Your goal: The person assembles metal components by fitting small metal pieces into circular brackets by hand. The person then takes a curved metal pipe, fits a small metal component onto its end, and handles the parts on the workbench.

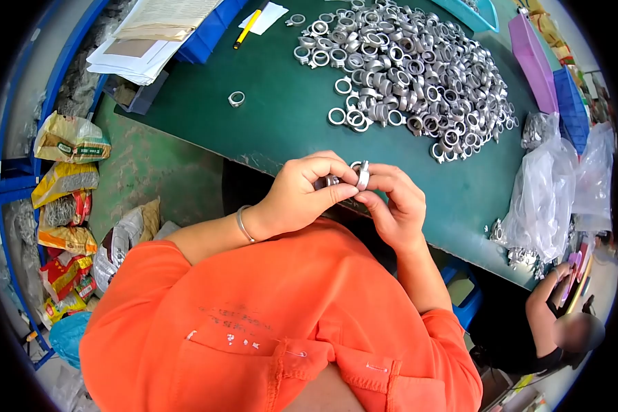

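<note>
Fingers of my left hand (299, 192) and right hand (397, 206) pinch a metal ring (363, 177) by the desk's (288, 113) near edge; crowded by another metal piece (332, 180) in the left, it could, I judge, slip floorward.

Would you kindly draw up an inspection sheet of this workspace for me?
Surface: flat dark-green tabletop, partly bare, partly covered by the heap.
Job's things: large heap of silvery metal rings; one separate silvery ring lying left of it.
Clutter: yellow-and-black pen with white paper at the far edge; clear plastic bags on the right.
Grips: left grip and right grip meet at one shiny metal ring.
Cables: nothing seen.
Surroundings: blue shelving frame and printed sacks on the left; another person at lower right.
</note>
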Demonstrator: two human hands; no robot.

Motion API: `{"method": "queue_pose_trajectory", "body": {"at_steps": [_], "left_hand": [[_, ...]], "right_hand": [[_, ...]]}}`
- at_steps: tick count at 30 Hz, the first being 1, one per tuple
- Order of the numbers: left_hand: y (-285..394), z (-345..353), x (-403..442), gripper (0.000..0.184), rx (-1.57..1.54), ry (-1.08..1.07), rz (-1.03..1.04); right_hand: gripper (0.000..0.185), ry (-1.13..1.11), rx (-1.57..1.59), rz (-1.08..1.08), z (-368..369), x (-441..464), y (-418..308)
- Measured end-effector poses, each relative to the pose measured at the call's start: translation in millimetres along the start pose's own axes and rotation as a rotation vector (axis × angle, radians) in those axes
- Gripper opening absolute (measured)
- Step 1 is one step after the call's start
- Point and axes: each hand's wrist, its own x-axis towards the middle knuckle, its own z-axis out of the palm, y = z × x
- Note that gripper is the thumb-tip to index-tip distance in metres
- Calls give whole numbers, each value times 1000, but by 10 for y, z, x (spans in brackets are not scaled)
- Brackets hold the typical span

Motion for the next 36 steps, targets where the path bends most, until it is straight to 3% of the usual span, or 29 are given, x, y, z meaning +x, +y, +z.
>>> {"method": "queue_pose_trajectory", "body": {"at_steps": [6, 21, 23, 24, 26, 27, 29, 31, 33, 36], "left_hand": [[38, -10, -3, 9, 34, -27, -69], [33, 48, 18, 12, 169, 64, 126], [74, 23, -8, 12, 64, 1, -57], [84, 12, -8, 12, 65, 4, -52], [108, -24, -12, 22, -618, -6, -497], [116, -74, -21, 30, -755, -2, -611], [-46, -231, -103, 31, -880, -157, -641], [-169, -365, -202, 26, -713, -280, -791], [-171, -387, -283, 24, -541, -331, -927], [-623, -369, -379, 21, -552, -222, -983]], "right_hand": [[20, 53, -107, -59, 29, -20, -35], [27, 160, -201, -217, -35, -42, -95], [25, 142, -218, -207, -55, -49, -141], [24, 76, -165, -214, -52, -42, -164], [22, -46, 11, -231, 3, 15, -220], [20, -42, 22, -235, 34, 70, -240], [16, -24, -194, -257, -27, 189, -106], [13, 56, -383, -43, 8, 335, 66], [13, 33, -514, 17, 73, 455, 227], [12, -20, -636, 18, 141, 517, 338]]}}
